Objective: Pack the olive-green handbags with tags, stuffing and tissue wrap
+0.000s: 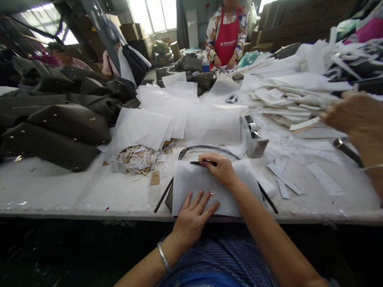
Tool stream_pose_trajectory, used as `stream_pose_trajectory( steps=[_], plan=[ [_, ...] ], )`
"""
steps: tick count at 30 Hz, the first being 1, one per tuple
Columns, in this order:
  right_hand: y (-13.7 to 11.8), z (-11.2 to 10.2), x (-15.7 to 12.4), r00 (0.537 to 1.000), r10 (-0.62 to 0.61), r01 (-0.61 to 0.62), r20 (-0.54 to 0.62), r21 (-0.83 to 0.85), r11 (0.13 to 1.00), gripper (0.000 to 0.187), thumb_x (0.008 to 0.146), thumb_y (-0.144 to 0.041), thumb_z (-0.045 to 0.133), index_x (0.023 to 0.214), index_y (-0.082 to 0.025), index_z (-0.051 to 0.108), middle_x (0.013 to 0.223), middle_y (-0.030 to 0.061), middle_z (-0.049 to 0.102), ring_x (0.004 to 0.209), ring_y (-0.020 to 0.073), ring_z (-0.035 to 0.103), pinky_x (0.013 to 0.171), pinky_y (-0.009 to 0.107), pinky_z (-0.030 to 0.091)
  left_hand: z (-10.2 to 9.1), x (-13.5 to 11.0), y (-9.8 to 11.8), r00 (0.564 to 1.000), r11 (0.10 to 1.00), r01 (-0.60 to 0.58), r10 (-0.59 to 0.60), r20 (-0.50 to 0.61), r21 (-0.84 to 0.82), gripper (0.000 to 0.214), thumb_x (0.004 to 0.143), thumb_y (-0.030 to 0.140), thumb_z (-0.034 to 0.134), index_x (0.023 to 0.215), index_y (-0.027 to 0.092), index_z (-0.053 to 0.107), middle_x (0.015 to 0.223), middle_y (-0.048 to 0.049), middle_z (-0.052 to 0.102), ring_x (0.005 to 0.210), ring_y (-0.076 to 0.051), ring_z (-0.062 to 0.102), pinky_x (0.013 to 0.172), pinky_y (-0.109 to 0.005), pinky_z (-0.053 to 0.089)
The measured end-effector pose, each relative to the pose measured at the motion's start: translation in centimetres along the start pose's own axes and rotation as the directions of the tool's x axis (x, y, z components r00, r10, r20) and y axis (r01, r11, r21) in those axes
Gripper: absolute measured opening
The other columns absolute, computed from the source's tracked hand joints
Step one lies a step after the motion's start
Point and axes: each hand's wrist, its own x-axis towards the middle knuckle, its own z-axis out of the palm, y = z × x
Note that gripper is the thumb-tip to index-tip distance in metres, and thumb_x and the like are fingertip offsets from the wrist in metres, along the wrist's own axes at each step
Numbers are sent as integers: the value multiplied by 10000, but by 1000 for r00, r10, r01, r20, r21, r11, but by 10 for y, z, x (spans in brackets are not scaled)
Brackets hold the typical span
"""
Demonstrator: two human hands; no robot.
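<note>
Across the white tabletop (pixel 51 186) a heap of dark bags (pixel 67 125) is piled at the left, and white papers (pixel 183 113) are spread over the middle and stacked at the right. At the far end a person in a red apron (pixel 227 35) is seen standing. At the near edge 1 bag (pixel 169 200) is laid flat, almost wholly covered by a sheet (pixel 194 182); only a dark corner and its curved strap (pixel 211 147) are shown. The left hand (pixel 192 217) is pressed flat on the sheet, fingers open and spread. The right hand (pixel 224 171) is set at the sheet's upper edge, fingers closed on a thin dark piece (pixel 201 162) with a gold tip. A co-worker's hand (pixel 355 116) is stretched from the right toward the stacked papers. A tape dispenser (pixel 254 137) is stood just beyond the strap, and a tangle of tags (pixel 137 159) is heaped near the sheet's upper left corner.
</note>
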Motion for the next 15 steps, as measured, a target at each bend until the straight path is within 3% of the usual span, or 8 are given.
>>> stream_pose_trajectory(
  steps=[3,6,9,12,15],
  plan=[
    [-12,-10,4,996,26,-10,88,-173,985,187,898,-202,617,1017,-285,735,1034,22,758,984,254,706,928,402,556,1,1,-2,1000,1000,6,-6,-3,-19,525,973,154,448,1462,347,441,1549,-30,421,1403,-290,427,1150,-568,355],
    [-26,-25,4,995,56,-24,87,-330,944,396,875,-193,657,1264,-261,649,1186,79,712,1089,313,668,955,462,548,4,-1,-3,1000,999,7,-7,-14,-31,526,972,156,446,1463,344,439,1553,-32,413,1402,-294,429,1143,-569,365],
    [-37,-41,-12,994,-26,64,103,-384,921,495,907,-211,637,1393,-260,556,1336,100,627,1232,321,586,1053,491,491,6,-2,-2,999,1000,4,-6,-44,-29,534,971,150,444,1468,345,432,1552,-35,411,1405,-296,424,1135,-568,375],
    [-39,-51,-44,953,-71,180,294,-364,914,399,951,-263,601,1349,-300,601,1309,69,652,1248,289,581,1089,474,468,7,-2,-2,996,1000,2,-4,-84,-26,548,969,140,440,1479,339,415,1546,-40,420,1395,-295,438,1131,-564,380],
    [-32,-54,-76,872,-8,223,489,-382,897,492,944,-322,627,1425,-304,524,1405,66,584,1328,302,510,1148,518,388,8,-2,-2,995,1000,-9,6,-102,-30,578,967,133,439,1506,330,365,1544,-56,422,1385,-296,451,1129,-560,382]
  ],
)
